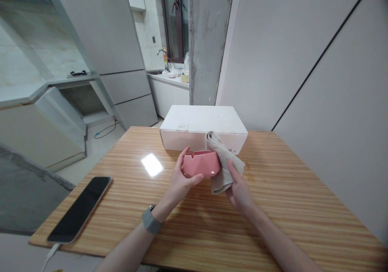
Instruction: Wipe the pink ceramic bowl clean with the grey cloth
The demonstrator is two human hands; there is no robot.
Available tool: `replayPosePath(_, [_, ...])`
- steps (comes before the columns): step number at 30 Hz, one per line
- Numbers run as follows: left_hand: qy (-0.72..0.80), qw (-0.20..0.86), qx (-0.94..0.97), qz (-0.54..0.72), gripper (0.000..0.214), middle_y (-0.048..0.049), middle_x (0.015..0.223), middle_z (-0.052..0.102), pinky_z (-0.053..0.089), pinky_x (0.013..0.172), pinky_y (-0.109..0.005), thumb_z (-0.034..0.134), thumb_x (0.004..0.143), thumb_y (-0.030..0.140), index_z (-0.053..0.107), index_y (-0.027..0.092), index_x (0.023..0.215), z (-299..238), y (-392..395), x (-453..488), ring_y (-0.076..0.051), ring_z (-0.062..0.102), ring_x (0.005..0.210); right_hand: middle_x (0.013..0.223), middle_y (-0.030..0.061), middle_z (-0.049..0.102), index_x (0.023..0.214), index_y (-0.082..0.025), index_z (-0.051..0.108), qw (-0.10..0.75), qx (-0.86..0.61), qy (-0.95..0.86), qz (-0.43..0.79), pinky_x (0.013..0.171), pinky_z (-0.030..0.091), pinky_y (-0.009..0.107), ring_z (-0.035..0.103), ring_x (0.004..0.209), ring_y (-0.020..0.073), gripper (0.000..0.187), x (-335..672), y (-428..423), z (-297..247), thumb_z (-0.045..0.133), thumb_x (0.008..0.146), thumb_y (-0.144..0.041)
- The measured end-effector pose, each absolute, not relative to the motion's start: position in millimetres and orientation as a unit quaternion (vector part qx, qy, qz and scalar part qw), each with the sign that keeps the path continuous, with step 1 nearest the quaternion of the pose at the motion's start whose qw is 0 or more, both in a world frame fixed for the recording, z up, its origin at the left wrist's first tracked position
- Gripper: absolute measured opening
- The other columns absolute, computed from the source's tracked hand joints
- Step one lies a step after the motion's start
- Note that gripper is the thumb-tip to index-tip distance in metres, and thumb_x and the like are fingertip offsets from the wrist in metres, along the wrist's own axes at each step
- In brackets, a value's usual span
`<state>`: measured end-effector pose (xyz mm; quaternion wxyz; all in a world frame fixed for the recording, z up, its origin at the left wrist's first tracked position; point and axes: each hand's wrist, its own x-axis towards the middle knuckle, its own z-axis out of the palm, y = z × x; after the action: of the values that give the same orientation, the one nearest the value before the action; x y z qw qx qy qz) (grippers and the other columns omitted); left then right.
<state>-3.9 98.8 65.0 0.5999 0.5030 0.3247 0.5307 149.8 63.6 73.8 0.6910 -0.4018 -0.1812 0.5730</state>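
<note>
My left hand (182,178) cups a pink faceted ceramic ashtray (200,164) from the left and below, with the fingers curled up its side. My right hand (238,190) holds a folded beige linen cloth (223,167) and presses it against the ashtray's right end. The cloth hangs in a loose fold under the right hand, and it hides part of the ashtray's right side. Both hands are held just above the wooden table (273,207), a little in front of a white cardboard box (203,128).
A black smartphone (79,209) with a cable lies at the table's left edge. A grey smartwatch (150,219) is on my left wrist. Behind the table stand a concrete pillar (207,41), a silver refrigerator (112,49) and a white counter with a sink tap (163,57).
</note>
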Motion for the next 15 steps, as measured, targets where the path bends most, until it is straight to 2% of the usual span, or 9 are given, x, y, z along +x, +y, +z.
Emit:
replayPosePath(3, [0.362,0.574,0.512,0.526,0.107,-0.0130,0.125,0.058,0.050,0.089,-0.034,0.087,0.056,0.034,0.032,0.020,0.146,64,98,-4,-0.026,0.060,0.105,0.110,0.0003,0.075,0.092,-0.026,0.077,0.689,-0.401,-0.189,0.573,0.112,0.039,0.039,0.052,0.129,0.0287,0.049,149,64,71,0.086,0.054,-0.055])
replayPosePath(8, [0.390,0.588,0.490,0.512,0.115,-0.0154,0.135,0.053,0.045,0.099,-0.036,0.089,0.055,0.035,0.026,0.019,0.149,60,97,-1,-0.028,0.055,0.118,0.117,0.0009,0.072,0.102,-0.025,0.075,0.672,-0.413,-0.189,0.584,0.112,0.038,0.040,0.050,0.130,0.0285,0.050,152,69,65,0.080,0.062,-0.055])
replayPosePath(12, [0.372,0.675,0.409,0.489,0.072,-0.0134,0.139,0.053,0.046,0.097,-0.037,0.067,0.076,0.056,0.050,0.019,0.135,58,100,0,-0.030,0.050,0.126,0.121,0.0012,0.070,0.107,-0.025,0.073,0.692,-0.424,-0.166,0.560,0.109,0.043,0.040,0.051,0.130,0.0273,0.043,160,78,62,0.072,0.073,-0.050])
replayPosePath(13, [0.363,0.691,0.400,0.481,0.064,-0.0131,0.138,0.054,0.047,0.096,-0.038,0.063,0.079,0.056,0.055,0.018,0.131,58,100,-1,-0.030,0.050,0.126,0.120,0.0014,0.070,0.107,-0.025,0.073,0.694,-0.424,-0.164,0.557,0.107,0.044,0.040,0.052,0.128,0.0274,0.040,162,80,62,0.070,0.076,-0.050])
replayPosePath(15, [0.345,0.692,0.413,0.481,0.055,-0.0125,0.136,0.056,0.045,0.097,-0.037,0.067,0.080,0.048,0.059,0.018,0.126,58,101,-3,-0.029,0.052,0.124,0.116,0.0020,0.072,0.104,-0.025,0.073,0.696,-0.420,-0.163,0.558,0.104,0.048,0.042,0.056,0.124,0.0281,0.037,166,82,62,0.066,0.078,-0.050])
